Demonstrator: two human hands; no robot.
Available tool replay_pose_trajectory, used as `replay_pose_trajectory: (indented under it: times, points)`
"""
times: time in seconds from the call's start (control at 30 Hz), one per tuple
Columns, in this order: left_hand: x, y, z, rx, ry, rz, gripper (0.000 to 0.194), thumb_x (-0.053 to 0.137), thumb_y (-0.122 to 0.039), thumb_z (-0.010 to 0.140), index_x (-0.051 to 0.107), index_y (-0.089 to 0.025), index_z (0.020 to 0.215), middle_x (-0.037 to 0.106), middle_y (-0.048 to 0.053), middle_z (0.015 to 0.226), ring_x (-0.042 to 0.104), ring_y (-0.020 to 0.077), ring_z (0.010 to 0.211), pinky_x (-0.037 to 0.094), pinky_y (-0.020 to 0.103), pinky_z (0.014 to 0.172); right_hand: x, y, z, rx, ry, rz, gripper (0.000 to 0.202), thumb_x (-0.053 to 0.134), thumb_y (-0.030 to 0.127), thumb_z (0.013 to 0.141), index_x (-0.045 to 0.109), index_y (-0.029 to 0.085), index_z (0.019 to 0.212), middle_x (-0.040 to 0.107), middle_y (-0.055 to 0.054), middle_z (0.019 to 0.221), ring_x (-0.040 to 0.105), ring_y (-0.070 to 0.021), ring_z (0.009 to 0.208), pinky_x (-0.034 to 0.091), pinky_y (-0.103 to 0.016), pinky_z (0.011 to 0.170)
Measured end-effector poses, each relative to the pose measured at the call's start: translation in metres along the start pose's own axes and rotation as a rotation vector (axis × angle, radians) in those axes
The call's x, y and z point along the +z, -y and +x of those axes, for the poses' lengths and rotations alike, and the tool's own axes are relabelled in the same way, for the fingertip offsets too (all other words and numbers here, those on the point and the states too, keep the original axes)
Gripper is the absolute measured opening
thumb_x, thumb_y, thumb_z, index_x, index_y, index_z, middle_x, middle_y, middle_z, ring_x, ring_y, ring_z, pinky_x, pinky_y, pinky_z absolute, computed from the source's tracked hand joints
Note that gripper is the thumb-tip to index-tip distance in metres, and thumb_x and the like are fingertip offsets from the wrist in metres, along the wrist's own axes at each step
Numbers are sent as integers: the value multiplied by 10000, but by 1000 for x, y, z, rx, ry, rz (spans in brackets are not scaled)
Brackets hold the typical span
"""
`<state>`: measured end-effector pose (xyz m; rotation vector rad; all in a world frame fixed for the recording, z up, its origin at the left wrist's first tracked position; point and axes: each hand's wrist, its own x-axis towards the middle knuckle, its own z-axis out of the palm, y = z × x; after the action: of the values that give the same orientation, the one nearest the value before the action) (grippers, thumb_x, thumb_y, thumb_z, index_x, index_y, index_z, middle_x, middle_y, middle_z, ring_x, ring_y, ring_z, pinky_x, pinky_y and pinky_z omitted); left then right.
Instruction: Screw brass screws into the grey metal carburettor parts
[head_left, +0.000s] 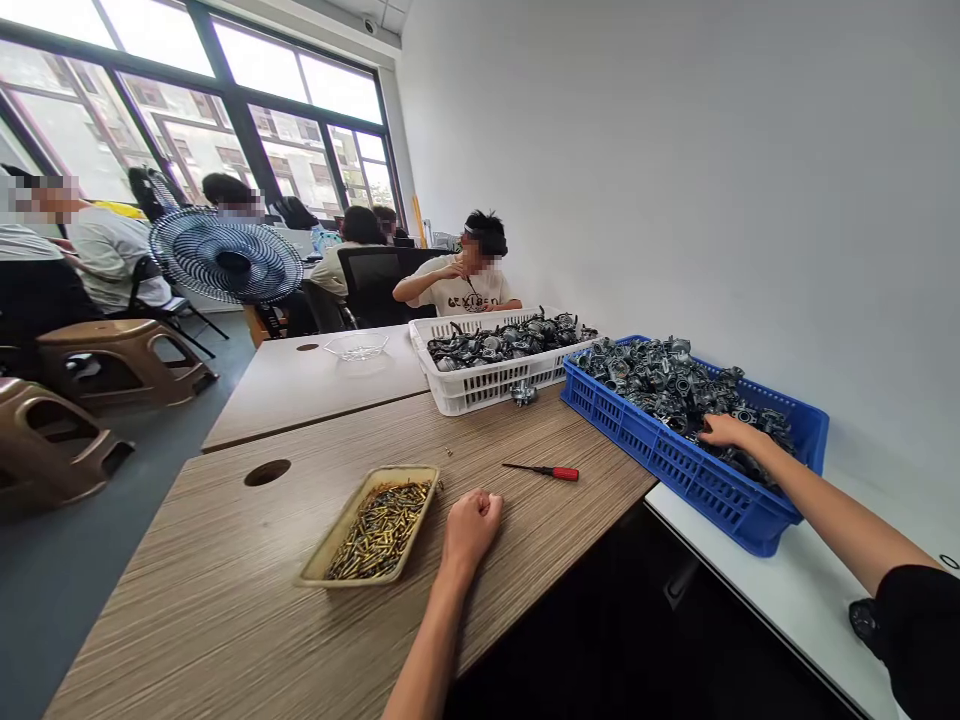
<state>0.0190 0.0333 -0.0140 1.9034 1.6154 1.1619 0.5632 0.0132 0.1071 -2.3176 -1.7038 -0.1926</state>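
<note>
My left hand (474, 520) rests on the wooden table (247, 560), its fingers curled closed; whether anything is inside is hidden. Just left of it is a cream tray (311, 572) of brass-coloured screws (379, 530). A screwdriver (561, 473) with a red handle lies beyond my left hand, to its right. My right hand (724, 430) reaches into the blue basket (694, 485), among grey metal parts (652, 375); its fingertips are partly hidden there, and what they hold cannot be made out.
A white basket (480, 388) of dark metal parts stands at the back, one metal part (523, 394) beside it. A small screw (448, 452) lies mid-table. A clear dish (356, 347), a fan (225, 258) and a seated person (465, 285) are farther off.
</note>
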Motion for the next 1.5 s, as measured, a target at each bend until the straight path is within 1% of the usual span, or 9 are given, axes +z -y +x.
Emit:
replay_pose_trajectory:
  times: [0.1,0.23,0.47,0.57,0.87,1.0,1.2,1.33,1.5]
  points:
    - [0,-1,0,-8,3,2,377,450,-311,804,243,-235,500,388,-12,506,346,128,528,250,301,599,-3,-1,0,-5,163,-22,234,771,385,663,576,267,613,721,-171,751,619,-198,575,436,-358,602]
    - [-1,-3,0,1,9,4,391,460,-297,813,263,-230,482,406,-8,512,359,131,526,247,307,602,-7,0,1,1,239,-52,215,708,418,725,559,280,652,738,-200,838,672,-241,663,444,-368,612]
    - [-3,-7,0,-14,14,27,391,473,-255,808,282,-224,469,400,-10,516,360,133,530,243,309,607,-3,7,7,26,242,-117,179,703,374,704,602,233,747,731,-91,772,717,-281,756,478,-316,641]
    - [-3,-7,0,-8,19,24,387,469,-265,815,292,-225,473,403,-8,521,360,134,533,245,310,611,-6,11,9,18,237,-130,164,709,343,713,625,224,790,743,-92,810,720,-287,813,481,-304,662]
    - [0,-4,0,-1,18,32,395,465,-274,850,273,-222,508,425,-6,540,374,134,561,257,300,612,-55,39,22,-54,190,-132,217,607,349,836,621,192,985,748,-146,1034,695,-283,896,462,-313,702]
    - [2,-3,1,0,21,33,390,465,-269,857,288,-221,513,449,-1,558,393,138,577,278,296,627,-74,80,20,-183,118,-111,228,594,347,843,608,205,1020,739,-114,1003,676,-263,896,453,-312,739]
    - [3,-3,1,-18,-9,11,359,505,-264,846,371,-222,516,503,16,581,454,157,596,300,309,645,-81,174,-13,-478,32,2,158,548,346,875,573,231,981,714,-79,956,653,-235,839,455,-314,733]
    - [0,-5,1,-16,-10,11,360,514,-252,889,430,-216,541,568,39,631,504,168,638,313,311,658,-65,235,-37,-644,105,110,162,539,369,883,554,237,976,684,-54,920,620,-213,790,458,-317,738]
    - [-5,-8,4,-10,-32,27,399,510,-230,942,470,-205,546,616,67,692,552,179,707,344,311,692,-20,299,-59,-785,267,174,132,524,360,887,530,243,945,650,-26,865,580,-195,745,438,-311,713]
